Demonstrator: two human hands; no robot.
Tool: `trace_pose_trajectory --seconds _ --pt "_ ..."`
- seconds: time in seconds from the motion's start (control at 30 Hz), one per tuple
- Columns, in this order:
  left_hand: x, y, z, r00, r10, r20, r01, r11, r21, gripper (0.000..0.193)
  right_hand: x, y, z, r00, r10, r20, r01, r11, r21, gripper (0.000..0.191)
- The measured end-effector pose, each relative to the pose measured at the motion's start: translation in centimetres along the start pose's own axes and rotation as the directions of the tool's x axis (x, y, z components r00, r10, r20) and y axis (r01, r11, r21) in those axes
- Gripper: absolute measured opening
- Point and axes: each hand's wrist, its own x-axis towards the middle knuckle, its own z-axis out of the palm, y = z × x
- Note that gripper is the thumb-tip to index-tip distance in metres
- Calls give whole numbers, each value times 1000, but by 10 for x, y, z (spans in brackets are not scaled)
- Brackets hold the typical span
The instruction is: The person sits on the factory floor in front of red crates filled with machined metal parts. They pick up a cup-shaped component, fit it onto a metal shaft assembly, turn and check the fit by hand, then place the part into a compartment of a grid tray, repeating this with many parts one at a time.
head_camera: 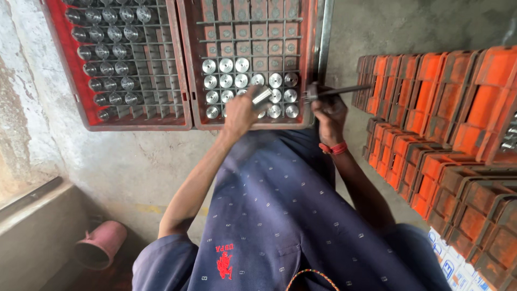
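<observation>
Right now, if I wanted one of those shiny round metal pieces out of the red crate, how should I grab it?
Come from straight above. Each shiny round piece stands upright in its own grid cell of the red crate, so only the round top shows. Pinch the rim with your fingers and lift straight up; neighbours and dividers probably block any sideways reach.

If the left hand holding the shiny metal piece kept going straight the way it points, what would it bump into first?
Probably the shiny metal cylinders standing in the red crate. The left hand holds a metal cylinder right over them, pointing up and right. How high it hovers above them is hard to tell.
</observation>
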Motion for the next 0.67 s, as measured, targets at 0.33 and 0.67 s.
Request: trace_pose_trajectory --seconds 0.33,0.67 --pt "24 -28 -30 844 341 -413 -412 906 -94 20 -9 7 3 996 39 -82 -27 989 144 41" --pt "-69 -282 -149 812 -30 -583 348 827 442 50 -44 -2 19 999 29 22 -31 995 90 29"
